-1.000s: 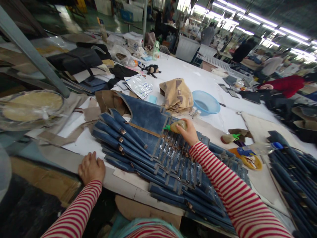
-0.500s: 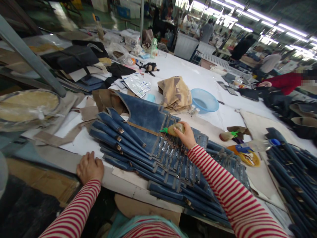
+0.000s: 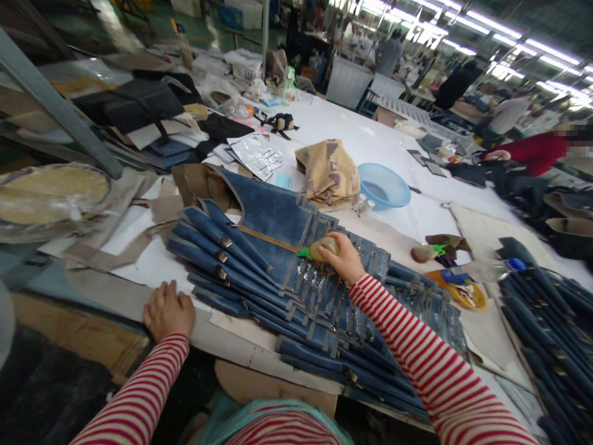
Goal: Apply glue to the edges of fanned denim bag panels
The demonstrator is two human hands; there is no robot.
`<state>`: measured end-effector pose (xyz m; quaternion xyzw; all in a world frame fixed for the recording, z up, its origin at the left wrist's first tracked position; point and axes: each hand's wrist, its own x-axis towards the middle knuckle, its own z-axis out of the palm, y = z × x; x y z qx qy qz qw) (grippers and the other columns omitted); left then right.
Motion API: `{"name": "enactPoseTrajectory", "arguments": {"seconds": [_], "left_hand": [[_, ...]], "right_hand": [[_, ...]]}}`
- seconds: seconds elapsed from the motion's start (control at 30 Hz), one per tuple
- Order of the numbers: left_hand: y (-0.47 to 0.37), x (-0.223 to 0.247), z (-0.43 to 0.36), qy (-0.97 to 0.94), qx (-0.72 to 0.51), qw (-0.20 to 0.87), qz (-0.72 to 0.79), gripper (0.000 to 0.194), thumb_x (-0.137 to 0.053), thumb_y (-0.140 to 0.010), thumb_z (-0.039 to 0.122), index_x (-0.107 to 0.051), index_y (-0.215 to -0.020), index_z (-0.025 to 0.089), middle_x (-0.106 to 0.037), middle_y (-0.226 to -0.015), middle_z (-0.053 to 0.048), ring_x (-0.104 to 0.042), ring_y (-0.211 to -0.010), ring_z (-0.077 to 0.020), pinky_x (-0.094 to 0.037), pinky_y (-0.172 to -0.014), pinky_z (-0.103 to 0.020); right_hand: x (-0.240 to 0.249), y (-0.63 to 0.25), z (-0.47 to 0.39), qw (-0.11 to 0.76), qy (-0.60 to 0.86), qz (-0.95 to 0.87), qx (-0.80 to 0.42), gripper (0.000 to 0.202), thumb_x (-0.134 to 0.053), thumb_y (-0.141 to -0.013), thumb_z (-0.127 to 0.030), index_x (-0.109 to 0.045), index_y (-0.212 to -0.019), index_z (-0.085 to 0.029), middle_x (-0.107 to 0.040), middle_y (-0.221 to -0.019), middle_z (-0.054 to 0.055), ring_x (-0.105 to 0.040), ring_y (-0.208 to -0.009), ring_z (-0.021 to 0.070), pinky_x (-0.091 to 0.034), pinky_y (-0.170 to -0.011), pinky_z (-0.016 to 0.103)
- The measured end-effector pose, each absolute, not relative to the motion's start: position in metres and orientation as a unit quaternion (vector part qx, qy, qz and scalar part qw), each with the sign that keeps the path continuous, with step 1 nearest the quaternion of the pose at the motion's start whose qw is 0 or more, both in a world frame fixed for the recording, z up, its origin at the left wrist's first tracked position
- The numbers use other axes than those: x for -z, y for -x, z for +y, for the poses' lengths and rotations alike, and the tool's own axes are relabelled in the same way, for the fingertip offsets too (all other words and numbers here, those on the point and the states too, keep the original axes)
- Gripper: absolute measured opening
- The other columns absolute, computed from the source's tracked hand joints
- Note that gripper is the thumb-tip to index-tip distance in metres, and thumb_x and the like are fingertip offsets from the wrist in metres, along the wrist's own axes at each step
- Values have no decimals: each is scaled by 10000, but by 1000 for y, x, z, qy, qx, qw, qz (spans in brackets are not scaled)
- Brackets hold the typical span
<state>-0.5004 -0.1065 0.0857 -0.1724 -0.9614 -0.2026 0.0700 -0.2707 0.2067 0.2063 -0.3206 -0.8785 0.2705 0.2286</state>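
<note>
In my right hand point(image 3: 344, 258) is a squeeze bottle point(image 3: 319, 250) of yellowish liquid, tilted with its green nozzle pointing left. The nozzle tip is over the edge strips of a blue leather-like piece point(image 3: 273, 213); whether it touches cannot be made out. Shiny wet-looking streaks cover the overlapping edges below. A fanned stack of blue pieces with metal fittings point(image 3: 217, 272) spreads under and in front of the bottle. My left hand point(image 3: 169, 312) rests on the table's near edge, left of the stack, holding nothing, fingers loosely bent.
A second green-tipped bottle point(image 3: 424, 253) lies right, beside a clear bottle with a blue cap point(image 3: 484, 271) and a yellow dish point(image 3: 472, 303). Behind are a camouflage cloth point(image 3: 328, 170) and a blue basin point(image 3: 384, 185). More blue pieces point(image 3: 542, 327) lie right. A person in red point(image 3: 532, 154) leans in at far right.
The squeeze bottle in my right hand has shifted slightly left and down, along the strip edge toward me. My left hand stays in place.
</note>
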Motion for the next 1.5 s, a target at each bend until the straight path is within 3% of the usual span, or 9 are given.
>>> {"name": "enactPoseTrajectory", "arguments": {"seconds": [0.23, 0.47, 0.83, 1.5], "left_hand": [[499, -88, -105, 170, 215, 72, -959, 447, -336, -857, 275, -467, -1248, 104, -425, -1332, -154, -346, -1241, -282, -222, -1046, -456], [497, -90, -104, 168, 217, 66, -959, 441, -341, -857, 269, -466, -1248, 107, -425, -1333, -154, -344, -1244, -280, -218, -1046, -466], [497, -88, -103, 169, 212, 86, -959, 432, -368, -846, 264, -483, -1231, 106, -448, -1315, -151, -365, -1231, -277, -251, -1027, -476], [496, -89, -103, 161, 212, 69, -961, 448, -349, -848, 291, -471, -1242, 117, -428, -1336, -142, -345, -1247, -269, -232, -1037, -466]], "right_hand": [[-203, 269, 198, 232, 325, -877, -269, 401, -581, -746, -408, -517, -1073, -185, -556, -1053, 89, -522, -972, 228, -427, -873, 393], [-193, 261, 179, 137, 373, -817, -418, 400, -568, -734, -469, -528, -1015, -188, -594, -921, 39, -557, -822, 181, -456, -760, 340], [-192, 248, 163, 143, 389, -756, -507, 433, -589, -707, -483, -526, -1009, -180, -594, -891, 29, -553, -796, 170, -451, -739, 317], [-192, 248, 150, 171, 374, -783, -467, 397, -575, -739, -441, -494, -1034, -189, -567, -968, 47, -545, -866, 187, -449, -783, 339]]}}
